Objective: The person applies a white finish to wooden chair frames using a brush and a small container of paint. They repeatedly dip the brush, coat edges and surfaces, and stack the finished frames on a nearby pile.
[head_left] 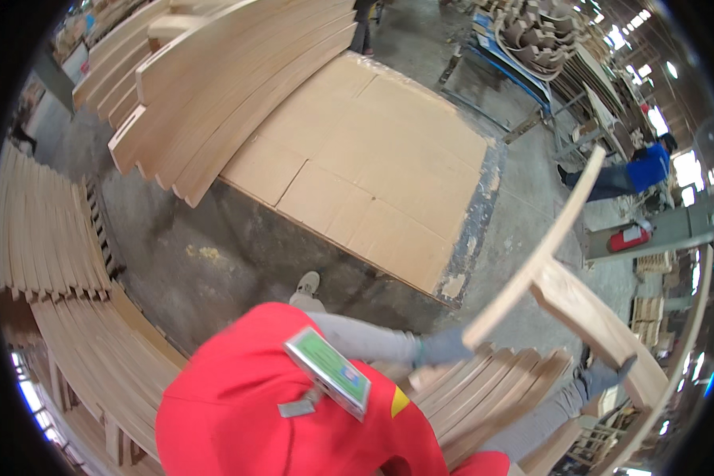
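A pale wooden frame (591, 313), like a chair part, stands tilted at my right: a wide curved crosspiece joins two long, narrow curved bars. My left hand (444, 347), in a dark grey glove, is closed around the lower end of the nearer bar; motion blurs its fingers slightly. Also gloved, my right hand (601, 379) grips the lower edge of the crosspiece, near its joint with the farther bar. Beneath both hands lies a row of curved wooden pieces (496, 389), packed side by side.
Ahead, a low platform topped with cardboard (365, 159) carries stacked curved boards (246, 79) at its left. More wooden parts (47, 222) are piled at my left. A loaded rack (516, 63), a fire extinguisher (630, 236) and a person in blue (646, 168) are off to the right.
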`<state>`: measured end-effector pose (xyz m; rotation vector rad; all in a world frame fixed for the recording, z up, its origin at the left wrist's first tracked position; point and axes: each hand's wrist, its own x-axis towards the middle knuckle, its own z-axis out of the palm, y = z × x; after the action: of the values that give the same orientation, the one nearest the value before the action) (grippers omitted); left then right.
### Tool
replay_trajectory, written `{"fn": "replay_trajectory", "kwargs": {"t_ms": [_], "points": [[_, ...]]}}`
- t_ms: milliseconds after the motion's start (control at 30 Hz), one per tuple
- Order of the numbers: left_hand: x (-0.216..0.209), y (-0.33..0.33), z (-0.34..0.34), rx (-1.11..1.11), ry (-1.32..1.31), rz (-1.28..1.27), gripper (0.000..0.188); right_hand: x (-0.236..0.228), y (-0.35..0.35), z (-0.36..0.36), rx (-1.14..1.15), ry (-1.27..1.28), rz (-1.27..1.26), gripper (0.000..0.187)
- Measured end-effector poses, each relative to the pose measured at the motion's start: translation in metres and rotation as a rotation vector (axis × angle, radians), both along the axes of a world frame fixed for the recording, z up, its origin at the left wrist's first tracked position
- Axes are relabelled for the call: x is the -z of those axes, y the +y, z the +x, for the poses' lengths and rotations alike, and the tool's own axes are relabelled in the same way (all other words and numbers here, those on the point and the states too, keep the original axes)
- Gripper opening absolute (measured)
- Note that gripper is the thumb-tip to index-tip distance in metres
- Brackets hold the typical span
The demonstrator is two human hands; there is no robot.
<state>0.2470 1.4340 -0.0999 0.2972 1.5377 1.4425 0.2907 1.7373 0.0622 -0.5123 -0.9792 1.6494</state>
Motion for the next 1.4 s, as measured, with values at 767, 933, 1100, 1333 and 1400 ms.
{"fn": "replay_trajectory", "kwargs": {"t_ms": [767, 933, 1100, 1333, 1400], "points": [[0.146, -0.431, -0.285, -0.411, 1.014, -0.975, 0.082, 0.219, -0.295, -0.315, -1.258, -0.277, -0.584, 0.029], [0.102, -0.394, -0.294, -0.423, 0.490, -0.552, 0.077, 0.183, -0.209, -0.232, -0.791, -0.736, 0.115, 0.043], [0.100, -0.397, -0.284, -0.468, 0.648, -0.444, 0.075, 0.245, -0.197, -0.126, -0.955, -1.555, 0.475, 0.070], [0.088, -0.383, -0.266, -0.407, 0.627, -0.359, 0.073, 0.287, -0.225, -0.073, -0.486, -1.468, 0.763, 0.063], [0.092, -0.374, -0.260, -0.433, 0.600, -0.429, 0.069, 0.283, -0.226, -0.058, -0.527, -1.372, 0.591, 0.058]]}}
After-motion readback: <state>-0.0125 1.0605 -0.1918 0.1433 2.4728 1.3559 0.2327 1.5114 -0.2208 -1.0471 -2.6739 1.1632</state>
